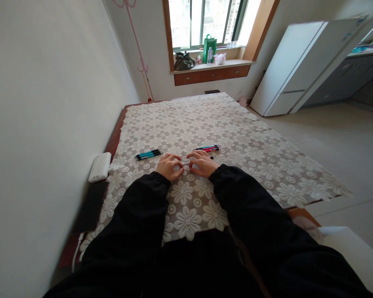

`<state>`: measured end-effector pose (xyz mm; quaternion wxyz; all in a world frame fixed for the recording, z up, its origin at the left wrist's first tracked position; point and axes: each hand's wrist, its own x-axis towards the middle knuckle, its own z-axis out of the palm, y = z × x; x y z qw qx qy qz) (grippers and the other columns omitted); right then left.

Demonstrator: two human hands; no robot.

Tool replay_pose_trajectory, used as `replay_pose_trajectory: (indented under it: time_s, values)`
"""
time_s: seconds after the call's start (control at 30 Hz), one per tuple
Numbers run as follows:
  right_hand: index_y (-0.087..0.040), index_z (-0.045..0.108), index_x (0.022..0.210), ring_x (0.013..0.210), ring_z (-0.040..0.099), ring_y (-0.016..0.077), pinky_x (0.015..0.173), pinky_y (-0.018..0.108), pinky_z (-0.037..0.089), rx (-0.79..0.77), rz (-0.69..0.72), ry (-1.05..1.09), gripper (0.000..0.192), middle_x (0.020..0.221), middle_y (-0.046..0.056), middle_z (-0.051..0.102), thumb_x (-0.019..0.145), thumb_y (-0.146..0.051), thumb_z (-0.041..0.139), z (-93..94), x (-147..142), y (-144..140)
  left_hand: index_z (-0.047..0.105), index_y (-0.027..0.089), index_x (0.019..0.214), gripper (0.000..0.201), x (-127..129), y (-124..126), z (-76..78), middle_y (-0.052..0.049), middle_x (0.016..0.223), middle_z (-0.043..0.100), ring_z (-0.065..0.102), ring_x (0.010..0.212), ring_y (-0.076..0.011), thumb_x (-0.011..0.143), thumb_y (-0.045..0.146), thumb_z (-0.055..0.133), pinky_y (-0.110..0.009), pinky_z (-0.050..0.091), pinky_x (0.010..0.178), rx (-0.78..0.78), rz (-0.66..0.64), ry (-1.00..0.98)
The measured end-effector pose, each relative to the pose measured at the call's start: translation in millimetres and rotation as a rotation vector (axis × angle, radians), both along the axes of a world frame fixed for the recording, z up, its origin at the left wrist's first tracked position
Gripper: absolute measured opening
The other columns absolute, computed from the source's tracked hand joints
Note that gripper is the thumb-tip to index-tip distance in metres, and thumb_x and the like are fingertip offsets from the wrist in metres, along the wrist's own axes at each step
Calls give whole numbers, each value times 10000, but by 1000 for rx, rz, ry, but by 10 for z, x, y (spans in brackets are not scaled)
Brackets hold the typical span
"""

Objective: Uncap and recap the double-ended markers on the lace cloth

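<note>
Both hands rest low on the lace tablecloth [255, 161], knuckles up, fingers curled toward each other. The left hand [169, 165] and the right hand [202, 162] pinch a slim pale pen [186, 163] between them, one at each end, fingertips closed narrowly on it; only a short stretch of the barrel shows in the gap between the hands, and a dark tip pokes out just past the right hand's fingers. The pen lies flat, almost touching the cloth.

Just beyond the left hand and a little outward lies a small bunch of teal pens [148, 154], side by side on the cloth, near but not touching the fingers. Just beyond the right hand lies a matching bunch of red pens [208, 148], close to the fingertips.

Farther off to the left of the grip, at the table's edge by the wall, sits a white power bank [100, 167], with a dark phone [90, 207] lying nearer the person's side of it.
</note>
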<state>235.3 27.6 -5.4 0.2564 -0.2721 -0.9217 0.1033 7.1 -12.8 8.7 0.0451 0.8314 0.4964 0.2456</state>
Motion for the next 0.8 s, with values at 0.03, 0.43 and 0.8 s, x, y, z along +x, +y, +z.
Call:
replay_pose_trajectory:
  time_s: [0.03,0.43,0.8]
  values:
    - [-239,705,852,1236,474,271,1083,479,317,2,6,1,20,1251,46,621,845,-256,697,-8,-5,3,753,259,790,100,-2,-1,3,-34,1094,697,548,1140,-262,792,348,708,-455,422,1032,2,12,0]
    - [-237,700,873,1213,484,262,1066,466,330,15,-4,16,49,1237,53,626,872,-281,677,-5,-32,-11,736,249,812,103,-7,-12,29,-39,1061,695,562,1111,-251,792,345,704,-440,418,1028,-1,32,-13]
    - [-235,705,871,1222,465,261,1081,456,283,-2,-165,-16,172,1231,52,629,771,-129,614,72,153,88,692,243,908,209,-24,15,15,-36,1087,698,557,1129,-260,735,155,616,-420,424,1001,5,200,-49]
